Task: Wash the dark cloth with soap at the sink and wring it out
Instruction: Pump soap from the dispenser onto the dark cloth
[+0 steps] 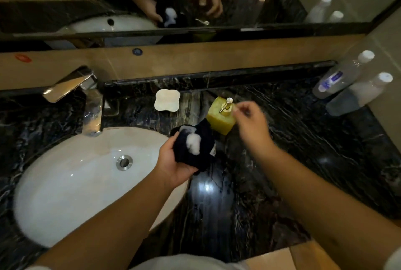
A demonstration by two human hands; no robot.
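The left hand (173,159) holds the dark cloth (194,145) bunched in the palm, its grip closed around the lower folds so that the upper face stays exposed and roughly level. This orientation appears deliberate: a white blob of soap foam (193,142) sits on that face and would slide off if the cloth were tilted. The cloth is held at the right-hand rim of the sink (65,183), partly over the dark marble counter (303,150), and just beside the yellow soap dispenser (220,118), presumably so that the pump nozzle discharges directly onto the fabric. The right hand (249,120) is at the dispenser's pump head (227,104), fingers loosely curled with thumb and forefinger close together; it grips nothing, and motion blur prevents telling whether it touches the pump. The tap (86,96) stands at the rear left of the basin with no water visible from it. A white soap dish (167,99) rests on the counter between tap and dispenser, and two clear bottles (347,80) stand in the far right corner, well apart from the work. Judged from this arrangement, soaping is in hand; scrubbing, rinsing and wringing are not yet done.
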